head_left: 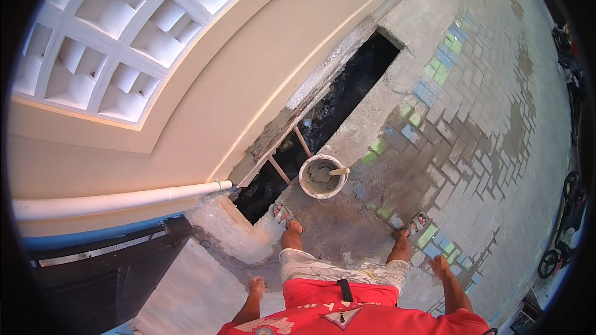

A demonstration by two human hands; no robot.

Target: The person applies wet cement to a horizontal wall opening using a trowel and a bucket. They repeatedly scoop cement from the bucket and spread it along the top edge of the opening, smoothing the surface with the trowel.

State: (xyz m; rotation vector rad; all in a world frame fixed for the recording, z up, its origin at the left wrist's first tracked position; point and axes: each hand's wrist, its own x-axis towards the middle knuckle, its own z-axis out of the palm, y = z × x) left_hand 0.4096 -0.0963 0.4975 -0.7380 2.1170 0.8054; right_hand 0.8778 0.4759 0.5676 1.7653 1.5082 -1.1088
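Observation:
My left hand (pixel 256 286) hangs beside my left hip, fingers loosely bent and holding nothing visible. My right hand (pixel 439 265) hangs out to my right over the pavers, also loosely bent with nothing visible in it. Ahead of my sandaled feet a white bucket (pixel 307 187) of grey wet mix stands on the concrete, with a wooden-handled tool (pixel 337 172) in it. Beside it lies an uncovered drain channel (pixel 363 71) with dark contents and two narrow wooden strips (pixel 279 170) across it.
A beige wall (pixel 236 105) with white lattice blocks borders the drain's left. A white pipe (pixel 118 197) runs along its base, above a dark metal grating (pixel 112 273). Patchy pavers (pixel 484 124) with painted pieces extend right, where two-wheelers (pixel 559 248) stand at the edge.

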